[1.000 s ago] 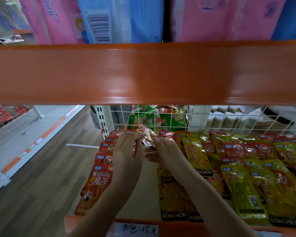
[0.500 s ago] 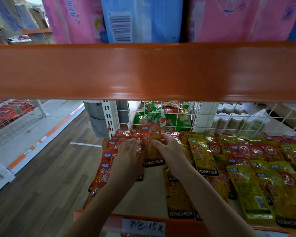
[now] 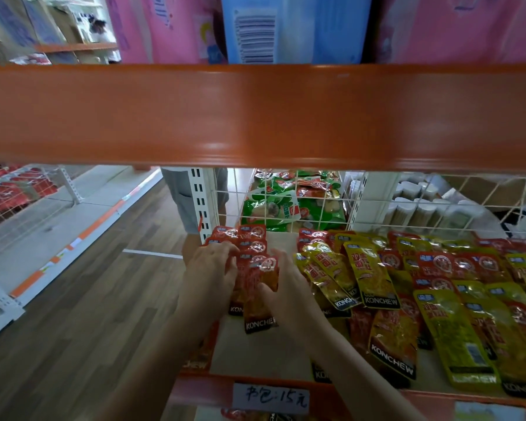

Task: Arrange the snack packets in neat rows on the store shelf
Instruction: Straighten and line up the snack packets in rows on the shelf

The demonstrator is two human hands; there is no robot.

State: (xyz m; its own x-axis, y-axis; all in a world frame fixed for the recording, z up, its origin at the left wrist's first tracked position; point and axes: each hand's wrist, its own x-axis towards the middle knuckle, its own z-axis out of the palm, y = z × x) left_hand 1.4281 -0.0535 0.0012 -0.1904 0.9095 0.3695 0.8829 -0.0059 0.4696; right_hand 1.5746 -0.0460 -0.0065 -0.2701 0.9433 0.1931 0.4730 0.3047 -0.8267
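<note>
A row of red snack packets (image 3: 253,236) runs along the left end of the shelf board (image 3: 240,350). On top of that row lies one red packet (image 3: 259,302), its black label end toward me. My right hand (image 3: 286,288) pinches this packet's right edge with the thumb on its face. To its left, my left hand (image 3: 213,264) rests flat on the red row with its fingers spread, touching the packet's left side. Yellow packets (image 3: 365,276) and more red ones overlap loosely to the right.
A thick orange shelf beam (image 3: 255,117) hangs close above the hands. A white wire mesh (image 3: 316,205) backs the shelf, with green packets (image 3: 274,208) behind it. A handwritten price label (image 3: 271,398) is on the front lip. Wooden floor (image 3: 88,299) lies to the left.
The red packet, held up near the mesh by both hands, has come down and toward me onto the left red row. Both hands moved with it.
</note>
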